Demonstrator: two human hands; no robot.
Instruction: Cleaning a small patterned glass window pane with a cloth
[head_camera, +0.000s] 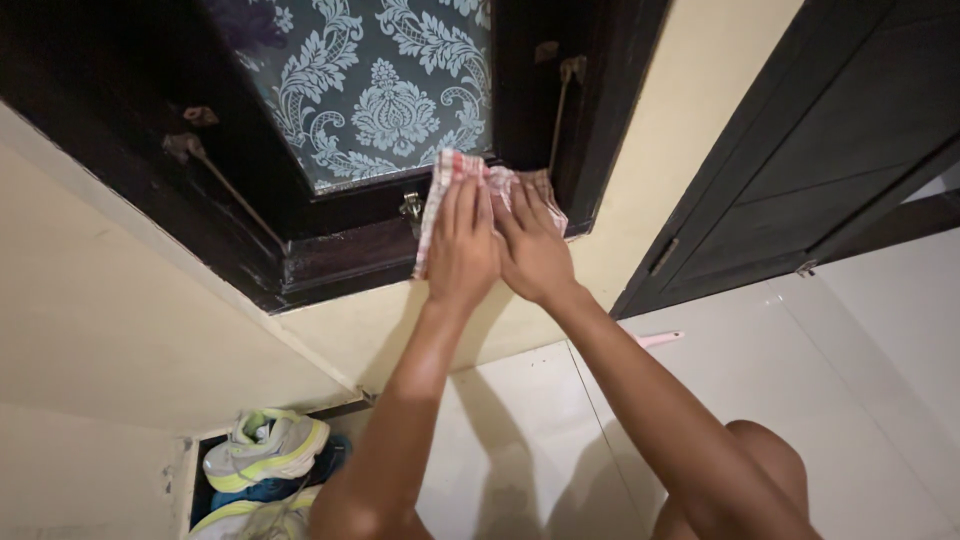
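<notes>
My left hand and my right hand lie side by side, both pressed flat on a red-and-white checked cloth. The cloth rests against the lower right corner of a dark wooden window frame. Most of the cloth is hidden under my palms; its edges show above my fingers and beside my left hand. The window pane has frosted glass with a pale floral pattern. A small metal latch sits on the frame just left of my left hand.
A cream wall surrounds the window. A dark door stands to the right. Below is a white tiled floor with a pink object near the door. Sneakers with yellow soles sit in a low recess at the bottom left.
</notes>
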